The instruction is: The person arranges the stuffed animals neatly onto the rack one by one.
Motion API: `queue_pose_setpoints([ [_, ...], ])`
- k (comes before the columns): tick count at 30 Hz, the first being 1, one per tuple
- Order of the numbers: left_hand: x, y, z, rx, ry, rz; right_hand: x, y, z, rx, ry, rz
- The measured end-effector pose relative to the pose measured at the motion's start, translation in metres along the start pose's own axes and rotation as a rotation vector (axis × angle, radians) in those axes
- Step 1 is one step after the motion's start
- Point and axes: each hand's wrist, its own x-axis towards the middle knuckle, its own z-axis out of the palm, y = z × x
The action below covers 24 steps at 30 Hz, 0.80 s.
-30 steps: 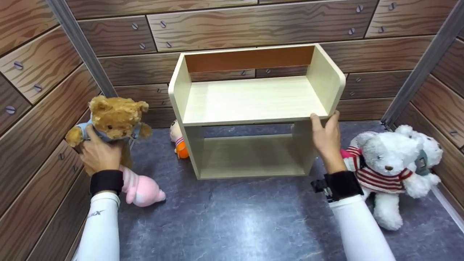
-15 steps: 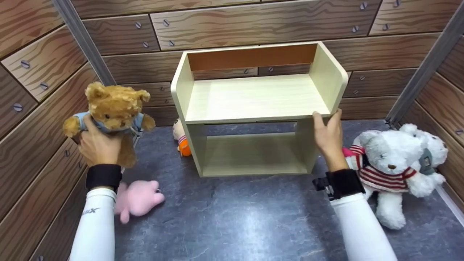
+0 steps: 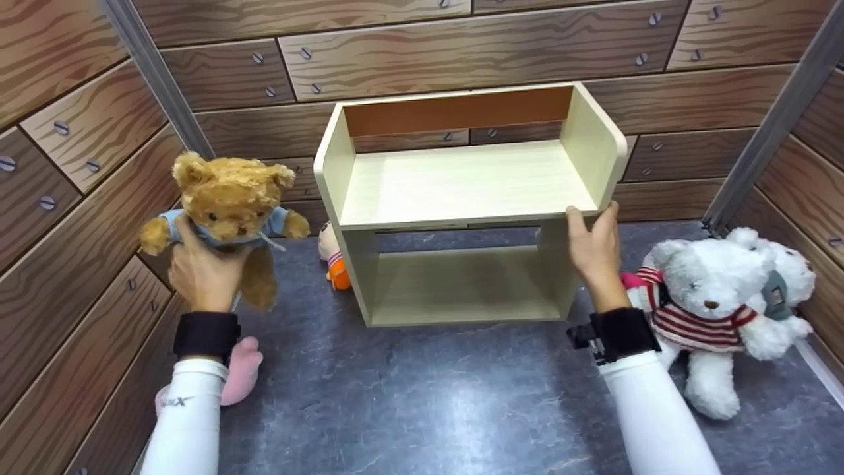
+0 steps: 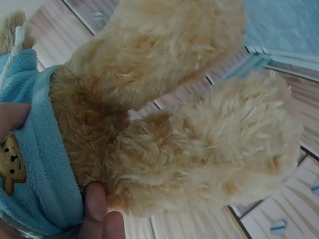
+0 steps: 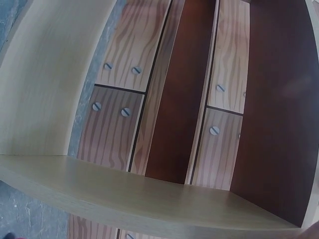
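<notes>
My left hand (image 3: 206, 274) gripping a fuzzy tan teddy bear (image 3: 227, 214) upright, head up, facing me, left of the shelf (image 3: 461, 191), my right hand (image 3: 593, 247) clasping its smooth pale wooden front corner

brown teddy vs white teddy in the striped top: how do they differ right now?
The fluffy brown teddy bear in a blue top is held off the floor by the left hand; the fluffy white teddy bear in a red-striped top sits on the grey floor, unheld. Brown looks smaller. Brown is left of the pale wooden shelf unit, white right. Both are upright, dressed plush bears.
</notes>
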Motion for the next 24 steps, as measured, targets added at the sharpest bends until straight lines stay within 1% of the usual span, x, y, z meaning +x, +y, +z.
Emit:
queue_pose_setpoints([
  [5,-0.016,0.014,-0.003,-0.03,-0.033,-0.006,-0.001,0.0,0.0,-0.007,-0.012,0.012],
  [8,-0.026,0.022,-0.006,-0.065,-0.05,-0.014,0.0,0.0,0.0,0.001,-0.011,0.01],
  [11,-0.038,0.029,-0.007,-0.114,-0.052,-0.008,0.0,0.001,0.001,0.007,0.004,-0.001],
  [16,-0.065,0.039,-0.006,-0.196,-0.052,0.04,0.0,0.002,0.002,0.009,0.019,0.0],
  [20,-0.09,0.047,-0.004,-0.213,-0.041,0.08,-0.001,0.002,0.002,0.017,0.005,0.017],
  [24,-0.111,0.055,-0.002,-0.222,-0.031,0.097,-0.002,0.001,0.002,0.016,-0.01,0.028],
])
